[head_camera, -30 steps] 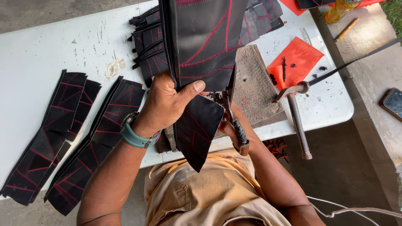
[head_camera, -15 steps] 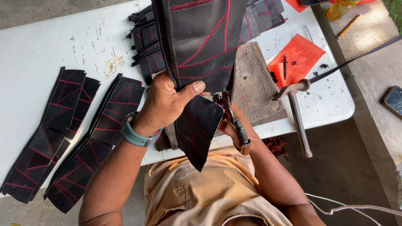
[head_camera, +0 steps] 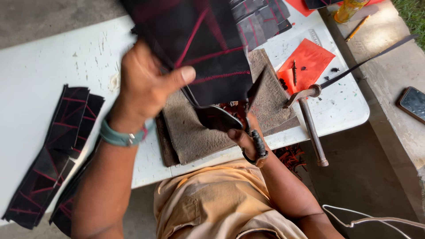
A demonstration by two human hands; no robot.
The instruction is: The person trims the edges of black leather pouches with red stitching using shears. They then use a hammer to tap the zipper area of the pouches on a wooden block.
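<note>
Left hand point(head_camera: 148, 86): closed on the panel point(head_camera: 199, 48), thumb pressed flat on its near face, fingers hidden behind; the hand is blurred. A teal watch point(head_camera: 119, 137) sits on the wrist.
Right hand point(head_camera: 248, 139): closed through the loops of the scissors point(head_camera: 241, 117), which it holds at the panel's lower edge.
Panel: black, stitched with red lines, held up off the surface and filling the upper middle of the view; its near edge hangs just above the pad.
Scissors: dark, blades parted and pointing up toward the panel's right corner; a small black offcut point(head_camera: 219, 118) lies at the blades, touching or just under them, which cannot be told.
Pad point(head_camera: 195, 137): worn brown mat on the near edge of the surface, under both hands.
Surface point(head_camera: 44, 66): white, scratched and speckled.
Strips point(head_camera: 57, 146): black pieces with red stitching, stacked overlapping at the left, well apart from the hands.
Further pieces point(head_camera: 261, 17): grey-black stitched pieces at the far side, right of the panel.
Red sheet point(head_camera: 310, 59): on the right of the surface, with small dark bits on it.
Hammer point(head_camera: 310, 124): metal, its head near the red sheet, its handle past the near right edge.
Phone point(head_camera: 411, 104): on the ledge at far right.
Step in hand: by the look of it, trimming the panel's edge with the scissors.
Next move calls for: a steady panel held taut, and the blades lined up along the stitching before they close.
</note>
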